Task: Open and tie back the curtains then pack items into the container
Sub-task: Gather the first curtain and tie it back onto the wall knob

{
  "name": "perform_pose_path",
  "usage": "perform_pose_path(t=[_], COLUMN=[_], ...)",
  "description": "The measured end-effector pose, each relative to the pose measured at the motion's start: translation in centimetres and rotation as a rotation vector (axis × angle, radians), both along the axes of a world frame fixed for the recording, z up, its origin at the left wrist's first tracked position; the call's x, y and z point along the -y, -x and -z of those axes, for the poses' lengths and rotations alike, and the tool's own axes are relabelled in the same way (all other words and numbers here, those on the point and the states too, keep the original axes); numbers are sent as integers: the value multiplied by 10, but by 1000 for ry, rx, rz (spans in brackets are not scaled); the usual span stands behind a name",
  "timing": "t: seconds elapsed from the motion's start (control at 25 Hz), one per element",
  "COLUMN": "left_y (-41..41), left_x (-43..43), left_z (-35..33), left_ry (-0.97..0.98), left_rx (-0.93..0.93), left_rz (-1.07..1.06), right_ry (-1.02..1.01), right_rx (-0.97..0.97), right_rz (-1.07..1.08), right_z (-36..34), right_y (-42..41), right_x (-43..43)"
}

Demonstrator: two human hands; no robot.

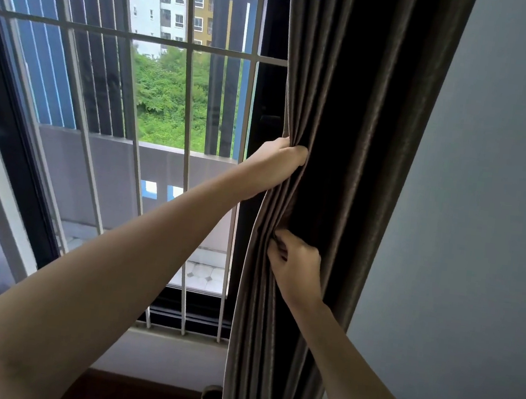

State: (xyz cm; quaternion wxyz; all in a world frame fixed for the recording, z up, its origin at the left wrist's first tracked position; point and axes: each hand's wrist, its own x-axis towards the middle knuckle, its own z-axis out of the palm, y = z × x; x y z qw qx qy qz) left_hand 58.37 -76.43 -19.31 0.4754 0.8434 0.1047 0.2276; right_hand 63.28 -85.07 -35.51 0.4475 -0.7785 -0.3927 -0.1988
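A dark brown curtain (357,111) hangs bunched in folds at the right side of the window, against the wall. My left hand (275,164) reaches up and grips the curtain's left edge, fingers curled round the folds. Lower down, my right hand (296,265) pinches the same bunched folds from the front. No tie-back and no container are in view.
The window (155,95) with white metal bars (185,92) is uncovered to the left of the curtain. A pale wall (481,224) stands to the right. The window sill (174,337) runs below, with a dark floor beneath and something small by the curtain's foot.
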Motion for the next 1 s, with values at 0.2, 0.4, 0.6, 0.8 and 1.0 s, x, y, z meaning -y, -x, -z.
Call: perform_pose_path(t=[0.2,0.4,0.6,0.8,1.0], left_y=[-10,-20,-15,-18,-24], left_x=[5,-6,-16,-23,-26], left_z=[4,14,17,18,19], left_ry=[-277,-383,-418,-460,-415], left_rx=[29,135,114,64,59], left_rz=[60,-128,-264,-215,-123], right_ry=[3,-115,-220,133,117], right_rx=[7,173,248,170,153], right_rz=[-17,80,388,337,168], right_z=[-1,-26,-82,-80,-28], right_y=[4,7,-8,-31,-10], right_x=[10,31,39,41,32])
